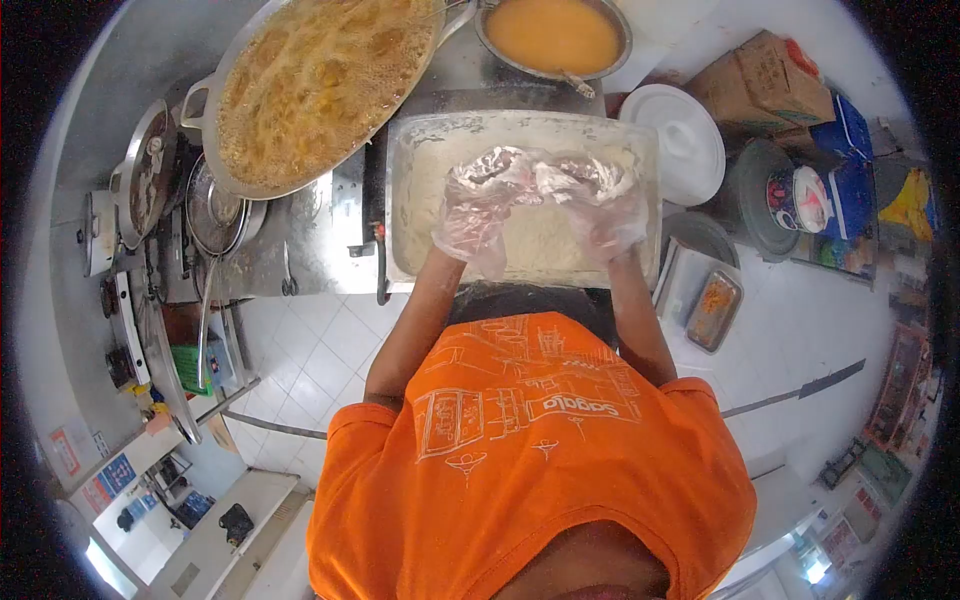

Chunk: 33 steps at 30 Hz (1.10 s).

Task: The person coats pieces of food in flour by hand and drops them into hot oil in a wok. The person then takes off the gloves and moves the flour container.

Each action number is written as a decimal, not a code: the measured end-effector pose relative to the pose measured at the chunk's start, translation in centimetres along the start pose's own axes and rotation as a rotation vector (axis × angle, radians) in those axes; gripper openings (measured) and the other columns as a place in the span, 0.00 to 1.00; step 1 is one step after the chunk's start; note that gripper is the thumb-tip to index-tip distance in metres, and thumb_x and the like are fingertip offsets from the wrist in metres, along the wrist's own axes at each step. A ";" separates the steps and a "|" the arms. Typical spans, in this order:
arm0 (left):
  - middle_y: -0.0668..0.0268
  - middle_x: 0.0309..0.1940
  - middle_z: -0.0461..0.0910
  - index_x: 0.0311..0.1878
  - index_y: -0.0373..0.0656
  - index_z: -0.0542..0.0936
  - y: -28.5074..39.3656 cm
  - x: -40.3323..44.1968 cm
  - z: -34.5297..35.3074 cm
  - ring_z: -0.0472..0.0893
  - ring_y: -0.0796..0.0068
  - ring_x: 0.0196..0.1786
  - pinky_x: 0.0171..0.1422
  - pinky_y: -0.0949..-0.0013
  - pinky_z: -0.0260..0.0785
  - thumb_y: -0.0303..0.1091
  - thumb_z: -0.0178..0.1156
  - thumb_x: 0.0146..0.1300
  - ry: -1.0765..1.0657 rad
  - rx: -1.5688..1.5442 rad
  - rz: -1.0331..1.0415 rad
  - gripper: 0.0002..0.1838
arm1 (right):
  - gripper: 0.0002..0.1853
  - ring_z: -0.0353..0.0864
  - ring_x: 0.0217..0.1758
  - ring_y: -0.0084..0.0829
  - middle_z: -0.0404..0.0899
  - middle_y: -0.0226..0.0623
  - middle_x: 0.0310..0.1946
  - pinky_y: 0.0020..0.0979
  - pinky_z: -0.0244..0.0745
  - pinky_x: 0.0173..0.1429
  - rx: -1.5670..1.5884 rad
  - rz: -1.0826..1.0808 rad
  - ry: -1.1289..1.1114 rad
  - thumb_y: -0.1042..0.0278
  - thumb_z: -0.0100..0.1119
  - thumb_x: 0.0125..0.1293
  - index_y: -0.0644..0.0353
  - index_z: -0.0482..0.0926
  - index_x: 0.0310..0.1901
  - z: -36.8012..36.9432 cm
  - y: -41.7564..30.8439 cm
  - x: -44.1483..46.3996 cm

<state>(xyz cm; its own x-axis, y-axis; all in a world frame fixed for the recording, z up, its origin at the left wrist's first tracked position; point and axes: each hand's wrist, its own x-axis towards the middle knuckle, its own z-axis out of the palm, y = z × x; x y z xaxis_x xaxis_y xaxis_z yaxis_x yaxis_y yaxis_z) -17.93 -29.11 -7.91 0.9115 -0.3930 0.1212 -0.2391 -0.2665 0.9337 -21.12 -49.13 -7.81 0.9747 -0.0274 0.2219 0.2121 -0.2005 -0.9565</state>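
A rectangular tray (400, 200) in front of the body holds pale flour. Over its left half is my left hand (478, 205), in a clear plastic glove dusted white, with the fingers curled round a flour-coated piece. My right hand (600, 205), gloved the same way, is beside it over the right half, its fingers closed on another coated piece. The two hands nearly meet at the middle of the tray. What the pieces are cannot be made out under the flour.
A large pan (320, 90) of bubbling oil stands at upper left. Behind the tray is a bowl (555, 38) of orange liquid. A white lid (675, 145) and cardboard box (765, 85) are at right; a strainer (217, 205) lies left.
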 end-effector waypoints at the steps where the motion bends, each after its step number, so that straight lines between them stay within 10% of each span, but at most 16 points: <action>1: 0.60 0.42 0.78 0.50 0.34 0.73 0.6 0.2 0.3 0.76 0.72 0.43 0.46 0.70 0.71 0.29 0.56 0.57 0.057 -0.052 0.049 0.17 | 0.22 0.74 0.49 0.37 0.76 0.38 0.43 0.37 0.63 0.60 0.130 0.054 0.045 0.58 0.48 0.62 0.57 0.66 0.56 0.4 0.7 -0.4; 4: 0.65 0.32 0.79 0.39 0.37 0.78 2.1 0.7 2.0 0.76 0.79 0.27 0.31 0.76 0.70 0.24 0.58 0.54 0.274 -0.425 0.112 0.08 | 0.23 0.69 0.55 0.36 0.70 0.41 0.51 0.37 0.63 0.62 1.170 0.209 -0.027 0.62 0.49 0.63 0.62 0.62 0.57 1.1 1.1 -0.8; 6: 0.65 0.32 0.79 0.40 0.36 0.77 3.6 0.4 2.0 0.76 0.80 0.30 0.32 0.75 0.69 0.24 0.57 0.57 0.239 -0.248 -0.022 0.08 | 0.23 0.67 0.57 0.35 0.67 0.42 0.54 0.36 0.62 0.63 0.941 0.221 -0.090 0.66 0.50 0.62 0.64 0.60 0.58 1.5 0.8 -1.1; 8: 0.67 0.30 0.78 0.40 0.36 0.76 4.1 0.3 2.4 0.75 0.82 0.31 0.32 0.76 0.68 0.25 0.56 0.59 0.238 -0.141 -0.066 0.07 | 0.25 0.67 0.57 0.34 0.67 0.40 0.54 0.34 0.62 0.64 -0.420 0.113 -0.072 0.73 0.53 0.60 0.63 0.59 0.58 1.8 1.0 -1.5; 15: 0.72 0.25 0.74 0.35 0.37 0.75 2.7 0.6 3.8 0.69 0.85 0.28 0.28 0.77 0.63 0.26 0.52 0.62 0.280 -0.186 0.025 0.04 | 0.24 0.69 0.55 0.31 0.69 0.38 0.53 0.31 0.65 0.61 -0.363 -0.053 -0.089 0.72 0.55 0.59 0.63 0.62 0.57 1.2 1.3 -1.6; 20: 0.72 0.25 0.75 0.35 0.37 0.75 4.0 0.7 3.1 0.69 0.85 0.27 0.28 0.77 0.62 0.28 0.52 0.62 0.220 -0.436 -0.037 0.05 | 0.23 0.68 0.57 0.36 0.69 0.42 0.53 0.35 0.64 0.62 -0.248 0.334 -0.097 0.77 0.54 0.58 0.65 0.64 0.56 1.7 -5.8 0.4; 23: 0.71 0.26 0.77 0.36 0.37 0.77 3.8 0.7 2.4 0.71 0.84 0.28 0.30 0.77 0.64 0.29 0.54 0.61 0.202 -0.341 -0.087 0.06 | 0.20 0.67 0.58 0.42 0.69 0.48 0.53 0.39 0.63 0.63 1.822 0.357 -0.101 0.72 0.49 0.62 0.68 0.64 0.55 1.5 1.7 -0.2; 25: 0.70 0.26 0.78 0.36 0.38 0.78 2.8 0.6 2.9 0.74 0.83 0.28 0.30 0.77 0.66 0.31 0.56 0.61 0.257 -0.480 -0.084 0.07 | 0.20 0.66 0.59 0.45 0.66 0.51 0.54 0.40 0.63 0.64 1.158 0.434 0.028 0.67 0.43 0.65 0.70 0.62 0.56 1.0 3.9 -0.5; 30: 0.67 0.33 0.79 0.40 0.37 0.78 2.7 0.5 1.9 0.75 0.82 0.32 0.34 0.77 0.67 0.27 0.59 0.57 0.227 -0.507 -0.306 0.08 | 0.26 0.64 0.60 0.45 0.62 0.53 0.58 0.39 0.64 0.63 1.952 0.221 -0.435 0.56 0.33 0.68 0.70 0.57 0.59 -0.4 6.4 -0.4; 33: 0.68 0.34 0.79 0.41 0.39 0.78 2.3 0.3 1.9 0.76 0.82 0.33 0.35 0.77 0.69 0.29 0.60 0.57 0.150 -0.982 -0.439 0.09 | 0.29 0.67 0.51 0.39 0.66 0.49 0.53 0.33 0.67 0.53 1.839 0.407 -0.131 0.49 0.34 0.66 0.66 0.59 0.59 -0.4 6.1 -0.6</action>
<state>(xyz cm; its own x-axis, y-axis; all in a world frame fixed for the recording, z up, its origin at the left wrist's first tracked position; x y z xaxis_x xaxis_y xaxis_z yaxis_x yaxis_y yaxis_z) -18.83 -31.47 -6.40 0.8996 -0.3062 -0.3114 0.4293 0.4891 0.7592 -20.47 -50.72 -13.74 0.9579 0.2854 0.0316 -0.2868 0.9564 0.0553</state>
